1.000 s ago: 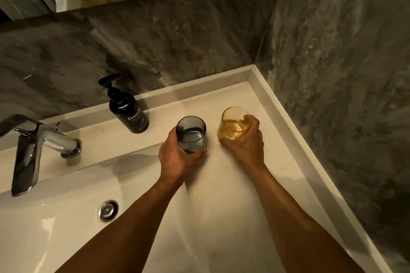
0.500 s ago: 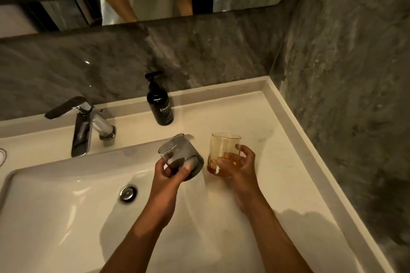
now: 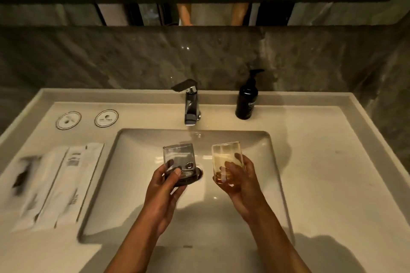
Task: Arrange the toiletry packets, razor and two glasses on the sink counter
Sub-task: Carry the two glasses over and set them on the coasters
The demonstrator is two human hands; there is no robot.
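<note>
My left hand (image 3: 163,193) grips a smoky grey glass (image 3: 179,159) and my right hand (image 3: 240,180) grips an amber glass (image 3: 225,157). Both glasses are held upright in the air over the sink basin (image 3: 137,184), side by side. On the left counter lie several long white toiletry packets (image 3: 66,182), close together and parallel to each other. A packet with a dark shape, possibly the razor (image 3: 22,177), lies at the far left, blurred. Two round white coasters (image 3: 106,118) sit on the counter behind the packets.
A chrome faucet (image 3: 190,104) stands behind the basin. A black pump bottle (image 3: 247,99) stands to its right by the grey stone wall. The white counter (image 3: 332,173) extends right of the basin. A mirror hangs above.
Both hands lifted the glasses off the right counter and carried them left, over the basin. The view swung left, bringing the packets and coasters into sight.
</note>
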